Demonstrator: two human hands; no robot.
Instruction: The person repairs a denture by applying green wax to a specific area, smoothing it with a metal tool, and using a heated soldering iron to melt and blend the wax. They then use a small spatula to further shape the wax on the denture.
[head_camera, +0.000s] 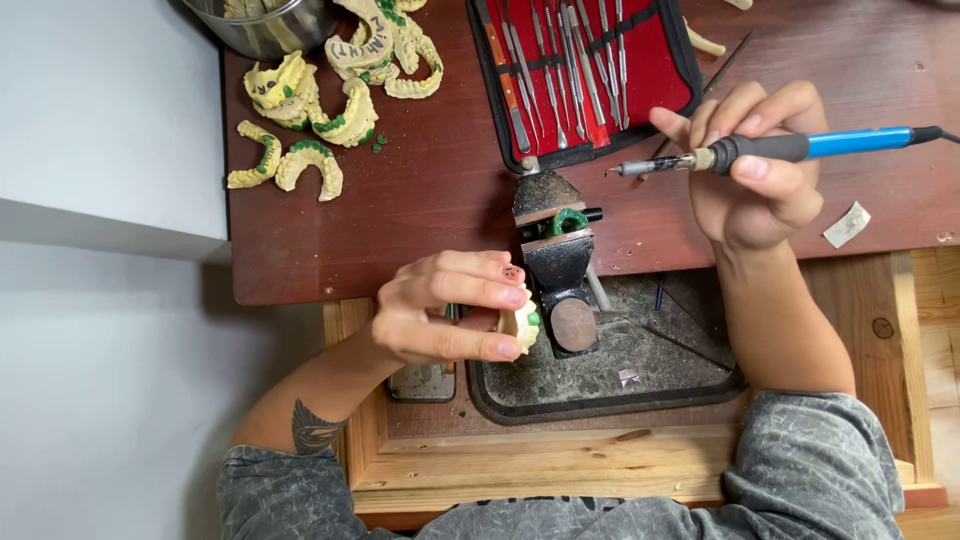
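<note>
Left hand (440, 310) sits at about 7 o'clock from frame centre, fingers curled and pinched shut around a small cream dental cast (522, 325) with a green wax bit on it. Cast is held just at 9 o'clock of the small black bench vise (558, 265), close to touching it; cannot tell if they meet.

Right hand (755, 175) is at 2 o'clock, closed in a pen-style grip on a blue-handled electric wax tool (790, 148). Its metal tip points toward 9 o'clock and hovers above the table, just below the lower edge of the red instrument case (585, 75). A cord runs off the tool toward 3 o'clock.

Vise holds a green wax ring (570, 220) on top and stands in a dark dusty tray (640, 370) set in a wooden drawer frame (400, 470).

Red case lies open at 12 o'clock with a row of metal hand instruments strapped in. Pile of yellow dental casts (320, 110) with green wax rims at 10 to 11 o'clock on the dark brown table (420, 200), next to a metal bowl (265, 25) at the top edge. Small white scrap (846, 224) at 3 o'clock.
</note>
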